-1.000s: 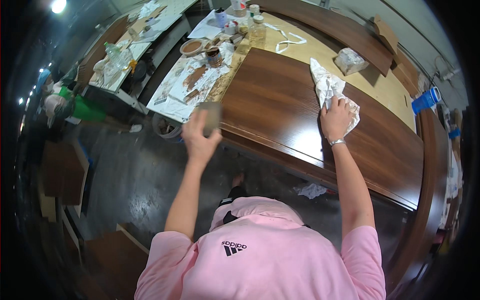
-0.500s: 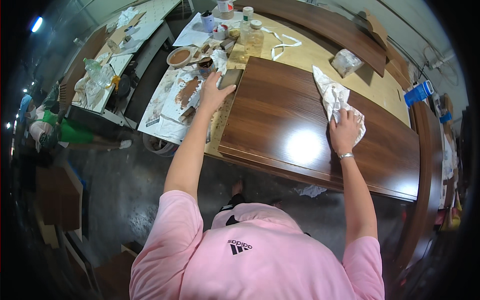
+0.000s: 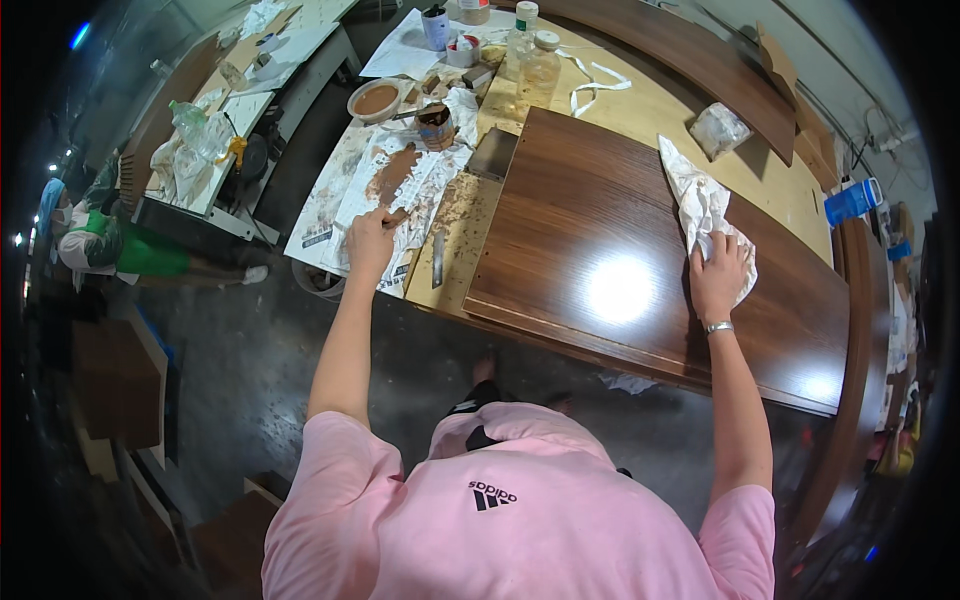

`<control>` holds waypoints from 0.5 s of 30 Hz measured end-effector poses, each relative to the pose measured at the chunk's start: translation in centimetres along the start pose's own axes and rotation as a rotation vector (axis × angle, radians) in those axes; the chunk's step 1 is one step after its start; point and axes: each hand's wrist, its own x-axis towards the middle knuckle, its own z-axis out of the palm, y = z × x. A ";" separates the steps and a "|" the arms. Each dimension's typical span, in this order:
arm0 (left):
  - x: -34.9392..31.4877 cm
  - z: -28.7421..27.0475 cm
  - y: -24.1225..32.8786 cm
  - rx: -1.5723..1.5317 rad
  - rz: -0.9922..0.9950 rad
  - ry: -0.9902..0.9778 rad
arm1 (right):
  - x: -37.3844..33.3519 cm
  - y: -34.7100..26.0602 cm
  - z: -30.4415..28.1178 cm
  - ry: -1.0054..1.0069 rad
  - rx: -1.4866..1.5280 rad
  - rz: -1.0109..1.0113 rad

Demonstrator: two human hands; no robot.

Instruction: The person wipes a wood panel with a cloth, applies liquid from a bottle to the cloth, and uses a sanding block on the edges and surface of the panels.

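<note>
A dark brown wooden panel [image 3: 590, 210] with a glossy surface lies on the bench before me. My right hand [image 3: 718, 277] rests on it, fingers bent over a crumpled white cloth [image 3: 706, 212]. Over at the left, on paint-smeared paper [image 3: 345, 205], the closed fingers of my left hand [image 3: 371, 246] grip a small brown block [image 3: 398, 215]; part of it is hidden. Just beyond are a smear of brown paste [image 3: 393, 172] and an opened can [image 3: 435, 127] with brown stains. A flat grey-brown pad [image 3: 493, 155] lies against the panel's left edge, and a thin metal strip [image 3: 438, 258] is nearer me.
Behind the paste stand a bowl of brown filler [image 3: 376, 100], a purple cup [image 3: 436, 28] and a clear jar [image 3: 540, 68]. A white strap [image 3: 598, 85] and a plastic-wrapped bundle [image 3: 720, 131] lie beyond the panel. Another person [image 3: 110, 245] is at far left.
My left hand has left the flat pad, come nearer and to the left, and closed on the small brown block. My right hand stays on the cloth; the view has shifted slightly.
</note>
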 end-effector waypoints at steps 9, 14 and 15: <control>-0.6 -0.3 7.7 -0.723 0.100 0.006 | -0.1 0.3 -0.1 0.010 0.020 -0.010; 0.2 -0.6 12.5 -1.108 -0.133 -0.326 | -0.1 0.3 0.1 0.025 0.012 -0.012; 0.5 -0.7 13.0 -1.151 -0.132 -0.335 | -0.1 0.3 0.1 0.035 0.021 -0.016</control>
